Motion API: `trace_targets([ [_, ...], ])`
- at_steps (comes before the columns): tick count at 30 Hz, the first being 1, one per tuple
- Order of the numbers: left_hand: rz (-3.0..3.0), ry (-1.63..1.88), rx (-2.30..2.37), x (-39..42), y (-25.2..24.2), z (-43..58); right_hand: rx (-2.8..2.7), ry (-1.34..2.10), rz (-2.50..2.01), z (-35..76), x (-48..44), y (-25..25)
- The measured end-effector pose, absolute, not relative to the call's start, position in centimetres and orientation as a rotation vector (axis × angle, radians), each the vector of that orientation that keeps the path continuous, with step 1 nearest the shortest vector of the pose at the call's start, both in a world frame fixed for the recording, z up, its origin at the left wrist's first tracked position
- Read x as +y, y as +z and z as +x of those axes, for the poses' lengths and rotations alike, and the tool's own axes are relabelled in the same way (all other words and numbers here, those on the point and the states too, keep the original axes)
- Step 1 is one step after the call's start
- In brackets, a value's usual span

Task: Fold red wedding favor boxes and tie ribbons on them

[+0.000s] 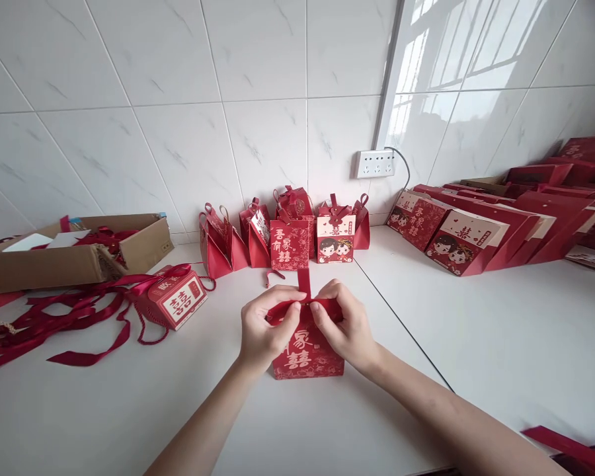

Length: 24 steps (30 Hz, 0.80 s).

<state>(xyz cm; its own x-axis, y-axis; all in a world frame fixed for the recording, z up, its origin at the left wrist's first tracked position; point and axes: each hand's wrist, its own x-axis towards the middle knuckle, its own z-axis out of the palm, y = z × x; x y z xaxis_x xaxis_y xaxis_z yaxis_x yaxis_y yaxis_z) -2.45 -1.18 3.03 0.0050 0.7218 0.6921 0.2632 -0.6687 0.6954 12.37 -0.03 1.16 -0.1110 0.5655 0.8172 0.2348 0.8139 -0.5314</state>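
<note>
A small red gift box (307, 357) with gold characters stands on the white counter (500, 344) in front of me. My left hand (262, 330) pinches the left side of its top flaps. From the right, my right hand (344, 324) pinches the same flaps, fingers closed. A red ribbon strip (304, 283) rises from the top between my fingertips.
Several finished red boxes (290, 241) stand against the tiled wall. A stack of flat red boxes (476, 231) lies at right. Loose red ribbons (64, 314), a red box on its side (176, 301) and a cardboard carton (74, 254) sit at left. A wall socket (374, 163) is behind.
</note>
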Motion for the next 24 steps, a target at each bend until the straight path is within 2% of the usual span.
trace_targets([
  [13, 1.821, 1.601, 1.045, -0.58, 3.04, -2.72, -1.723, 0.304, -0.611, 12.61, 0.18, 1.24],
  [24, 1.819, 1.734, 1.108, -0.82, 2.93, -2.29, -1.727, 0.329, -0.663, 12.69, 0.46, 1.38],
])
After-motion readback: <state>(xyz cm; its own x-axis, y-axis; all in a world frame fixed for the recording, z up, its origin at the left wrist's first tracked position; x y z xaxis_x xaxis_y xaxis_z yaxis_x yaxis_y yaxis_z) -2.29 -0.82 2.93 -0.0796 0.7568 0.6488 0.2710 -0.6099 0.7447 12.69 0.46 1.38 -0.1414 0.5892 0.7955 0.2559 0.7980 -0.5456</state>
